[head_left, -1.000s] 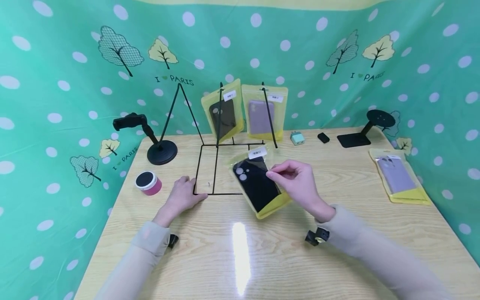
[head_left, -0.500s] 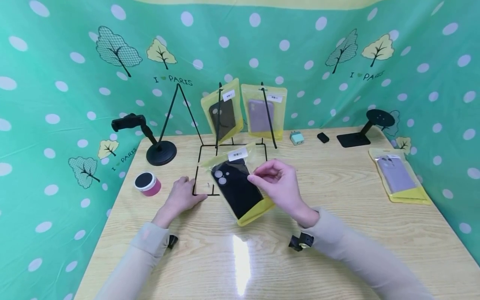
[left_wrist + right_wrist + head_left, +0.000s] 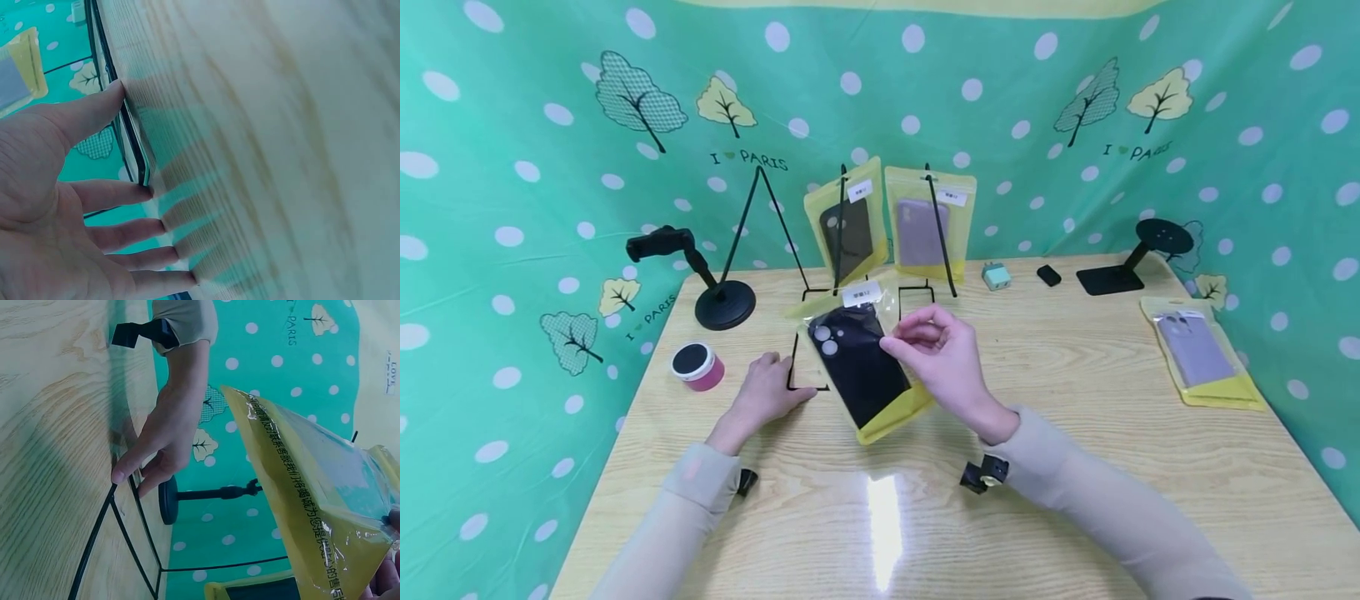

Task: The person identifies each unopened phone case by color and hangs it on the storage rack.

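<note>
In the head view, my right hand (image 3: 943,358) pinches the right side of a clear and yellow bag with a black phone case (image 3: 857,362) inside. The bag is tilted above the front of a black wire display rack (image 3: 741,225). My left hand (image 3: 765,390) rests at the rack's front left corner. Its extended thumb and fingers (image 3: 128,194) touch the base rail and table in the left wrist view. Two bagged phone cases hang on the rack: one dark (image 3: 854,242), one purple (image 3: 917,233). The right wrist view shows the yellow bag's printed edge (image 3: 281,481); the pinching fingertips are partly cut off.
Left of the rack are a black phone stand (image 3: 724,305) and a pink jar (image 3: 703,375). On the right lie a mint charger plug (image 3: 996,276), a small black object (image 3: 1048,275), another black stand (image 3: 1108,280) and a bagged purple case (image 3: 1197,350). A patterned curtain surrounds the table.
My right hand has carried the bagged black case leftward, now over the middle of the rack's base. My left hand stays at the rack's corner.
</note>
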